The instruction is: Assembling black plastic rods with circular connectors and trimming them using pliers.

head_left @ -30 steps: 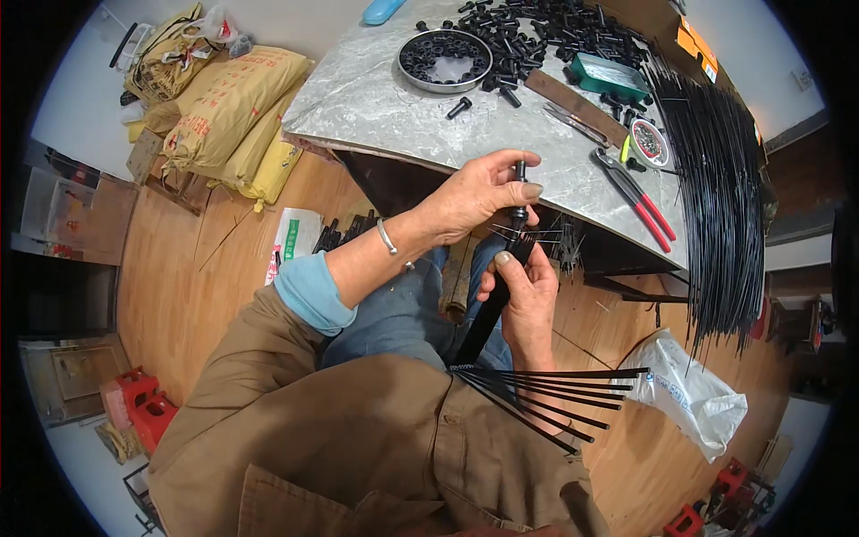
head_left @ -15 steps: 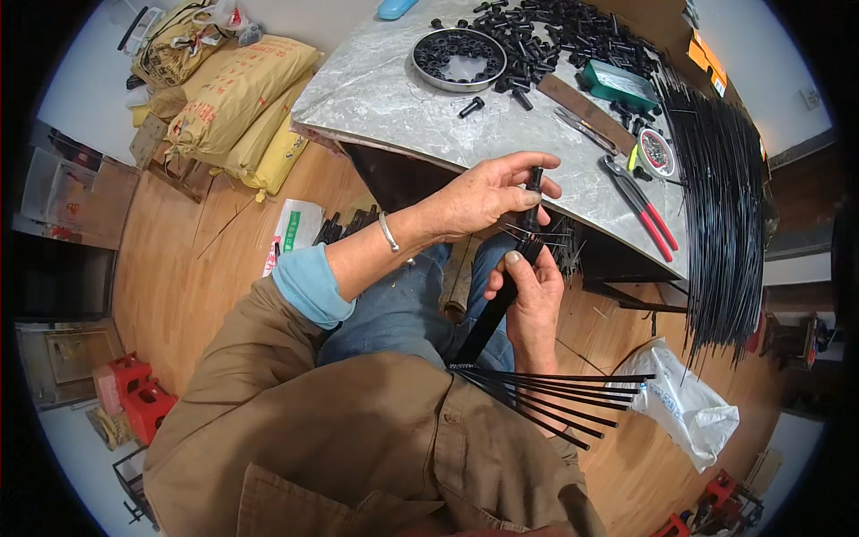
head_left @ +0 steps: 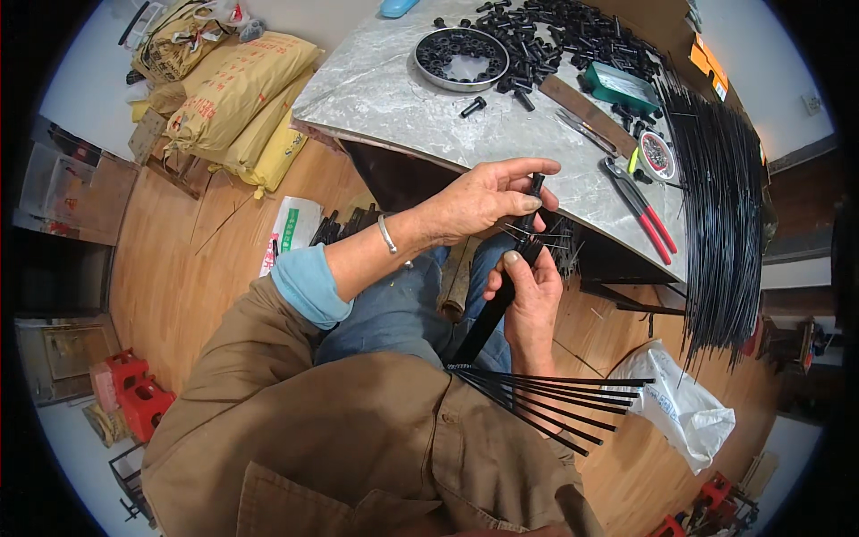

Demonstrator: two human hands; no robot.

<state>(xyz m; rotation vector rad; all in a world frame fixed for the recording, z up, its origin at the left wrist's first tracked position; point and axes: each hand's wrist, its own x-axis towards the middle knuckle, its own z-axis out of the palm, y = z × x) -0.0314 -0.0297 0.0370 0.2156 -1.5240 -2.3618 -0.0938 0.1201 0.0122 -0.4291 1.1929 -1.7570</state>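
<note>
My left hand [head_left: 506,195] pinches a small black cylindrical fitting [head_left: 537,188] between thumb and fingers, its index finger stretched out past the top. Just below, my right hand [head_left: 534,291] is closed around the upper end of a thick black bundle [head_left: 488,324], thumb on its near side. Thin wire-like ends stick out sideways where the fitting meets the bundle; how they join is hidden by my fingers. At its lower end, by my lap, several thin black rods [head_left: 573,394] fan out to the right, passing over my right forearm.
On the grey table [head_left: 376,98] are a round tin [head_left: 461,83] of small black parts, heaped black fittings [head_left: 582,36], a green box [head_left: 620,87], red-handled pliers [head_left: 644,210] and long black rods [head_left: 720,224]. A white plastic bag [head_left: 684,412] lies on the floor; yellow sacks [head_left: 246,89] stand left.
The fitting's top sits slightly lower in my left hand's fingers. Both hands stay in nearly the same place, and the fanned rods have barely shifted.
</note>
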